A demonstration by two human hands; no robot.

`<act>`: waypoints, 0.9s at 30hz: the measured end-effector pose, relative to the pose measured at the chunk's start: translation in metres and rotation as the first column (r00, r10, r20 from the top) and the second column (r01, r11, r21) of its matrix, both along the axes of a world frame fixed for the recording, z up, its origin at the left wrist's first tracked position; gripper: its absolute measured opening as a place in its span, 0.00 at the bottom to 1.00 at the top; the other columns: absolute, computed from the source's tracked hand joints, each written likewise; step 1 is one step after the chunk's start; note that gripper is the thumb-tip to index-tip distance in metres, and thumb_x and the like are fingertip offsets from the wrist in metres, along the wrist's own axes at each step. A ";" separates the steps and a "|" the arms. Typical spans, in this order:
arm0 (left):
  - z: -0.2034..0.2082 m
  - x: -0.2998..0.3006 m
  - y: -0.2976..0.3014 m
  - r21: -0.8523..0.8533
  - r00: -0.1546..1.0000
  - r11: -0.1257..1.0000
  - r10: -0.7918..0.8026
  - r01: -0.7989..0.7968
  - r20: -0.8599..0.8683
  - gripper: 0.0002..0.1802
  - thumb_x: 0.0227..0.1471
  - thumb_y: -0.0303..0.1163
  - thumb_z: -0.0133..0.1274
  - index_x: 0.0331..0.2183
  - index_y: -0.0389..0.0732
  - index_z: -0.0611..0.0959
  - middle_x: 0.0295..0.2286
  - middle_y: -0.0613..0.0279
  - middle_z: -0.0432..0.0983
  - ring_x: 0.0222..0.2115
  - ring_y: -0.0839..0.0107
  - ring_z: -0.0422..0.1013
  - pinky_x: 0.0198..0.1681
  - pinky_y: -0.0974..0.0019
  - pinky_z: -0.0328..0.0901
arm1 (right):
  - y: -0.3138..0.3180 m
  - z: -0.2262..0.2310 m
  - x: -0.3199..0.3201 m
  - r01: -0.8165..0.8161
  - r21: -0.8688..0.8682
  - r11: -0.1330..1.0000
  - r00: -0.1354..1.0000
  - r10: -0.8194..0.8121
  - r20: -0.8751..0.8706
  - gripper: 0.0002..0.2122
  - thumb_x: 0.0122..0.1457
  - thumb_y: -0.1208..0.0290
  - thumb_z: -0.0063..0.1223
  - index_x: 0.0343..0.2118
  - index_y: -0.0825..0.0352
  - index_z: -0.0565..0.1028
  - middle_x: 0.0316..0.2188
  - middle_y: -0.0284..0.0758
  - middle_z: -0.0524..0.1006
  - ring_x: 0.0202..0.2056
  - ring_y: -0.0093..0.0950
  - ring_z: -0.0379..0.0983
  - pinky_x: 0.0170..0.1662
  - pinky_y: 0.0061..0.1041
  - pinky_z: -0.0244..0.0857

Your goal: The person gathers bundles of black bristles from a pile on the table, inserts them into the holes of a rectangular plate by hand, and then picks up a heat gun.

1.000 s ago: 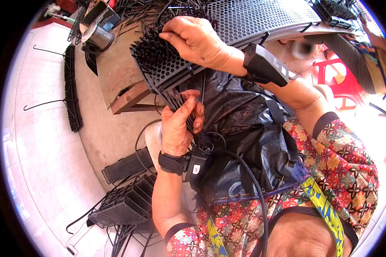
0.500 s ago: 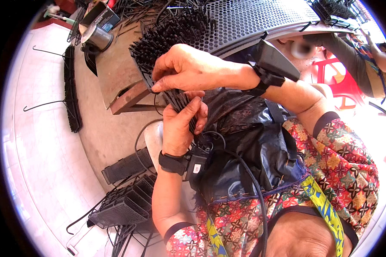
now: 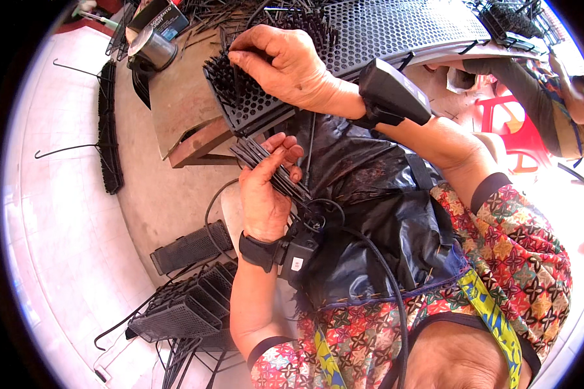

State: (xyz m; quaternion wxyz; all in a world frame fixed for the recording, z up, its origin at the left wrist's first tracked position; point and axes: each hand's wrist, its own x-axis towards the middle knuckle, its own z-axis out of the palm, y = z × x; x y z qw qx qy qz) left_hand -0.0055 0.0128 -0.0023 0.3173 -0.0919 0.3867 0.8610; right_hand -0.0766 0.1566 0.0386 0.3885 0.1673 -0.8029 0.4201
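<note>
My left hand [image 3: 266, 191] is closed around a bundle of thin black strips [image 3: 253, 153], held just below the near corner of a perforated panel [image 3: 422, 29]. Many short black strips [image 3: 222, 76] stand upright in the panel's holes at its left end. Above them hovers my right hand [image 3: 285, 68], thumb and fingertips pinched together. A thin dark strip shows right under the fingertips, and its upper end is hidden by them. Both wrists carry black strapped devices. A black apron [image 3: 370, 220] covers my lap below the hands.
A wooden table [image 3: 182, 123] bears a metal cup [image 3: 154, 50], a dark box [image 3: 159, 23] and loose strips. Black mesh baskets [image 3: 188, 305] stand on the floor at lower left. A long black piece with wire hooks [image 3: 108, 129] lies farther left. Another person sits right, near a red stool [image 3: 516, 133].
My right hand has moved from beside the bundle up and away, over the standing strips. The bundle in my left hand now leans more to the left, its ends uncovered.
</note>
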 end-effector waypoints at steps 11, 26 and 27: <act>0.009 0.005 -0.002 0.059 0.988 0.990 -0.136 0.132 0.075 0.18 0.49 0.39 0.45 0.42 0.44 0.67 0.29 0.60 0.69 0.26 0.68 0.68 0.30 0.58 0.64 | -0.008 -0.006 -0.001 0.053 0.705 0.707 0.997 0.005 -0.080 0.08 0.37 0.70 0.47 0.23 0.64 0.71 0.22 0.33 0.67 0.26 0.33 0.64 0.29 0.30 0.62; 0.008 0.002 -0.005 0.114 0.996 0.989 -0.087 0.091 -0.034 0.13 0.48 0.37 0.47 0.31 0.36 0.72 0.18 0.64 0.65 0.13 0.78 0.58 0.13 0.76 0.51 | -0.002 0.002 0.046 -0.162 0.051 0.985 0.925 0.134 0.355 0.12 0.43 0.66 0.52 0.17 0.73 0.68 0.14 0.44 0.69 0.20 0.45 0.66 0.23 0.32 0.61; 0.008 0.003 -0.007 0.098 0.994 0.991 -0.087 0.093 -0.069 0.13 0.48 0.37 0.48 0.31 0.36 0.72 0.18 0.63 0.65 0.13 0.77 0.59 0.12 0.76 0.52 | -0.002 0.002 0.048 -0.254 -0.063 0.965 0.793 0.245 0.557 0.14 0.44 0.65 0.53 0.18 0.76 0.69 0.11 0.45 0.67 0.15 0.39 0.66 0.19 0.30 0.59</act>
